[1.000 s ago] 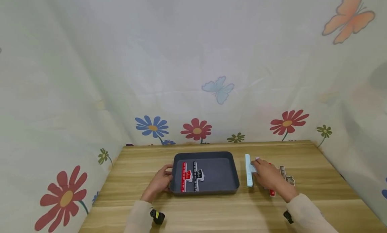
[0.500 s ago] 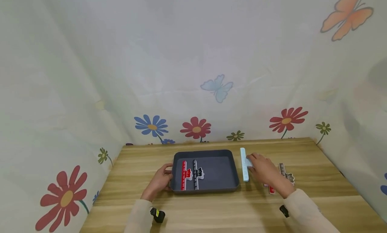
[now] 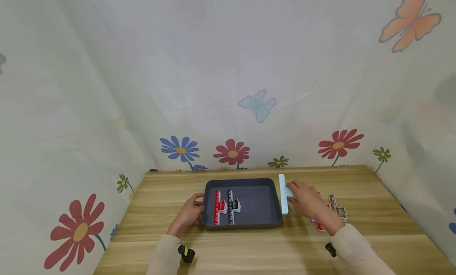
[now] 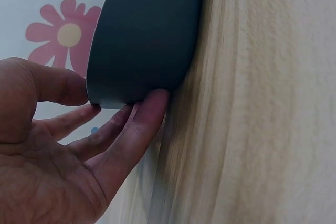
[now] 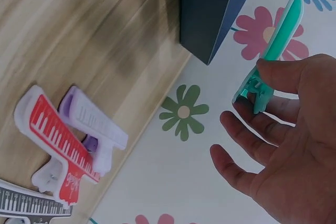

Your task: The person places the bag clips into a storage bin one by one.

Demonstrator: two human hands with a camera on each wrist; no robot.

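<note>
A dark grey tray holds a red clip and a black clip side by side in its left half. My left hand touches the tray's left wall; in the left wrist view, the fingertips of that hand rest against the tray's outer wall. My right hand pinches a light blue clip beside the tray's right rim. The right wrist view shows this clip raised, between thumb and fingers of the right hand.
Right of the tray on the wooden table lie a red clip, a light purple clip and a black-and-white clip, partly hidden by the right arm in the head view. A flowered cloth stands behind.
My right hand has lifted the light blue clip and carried it left, up to the tray's right rim. The left hand stays at the tray's left side.
</note>
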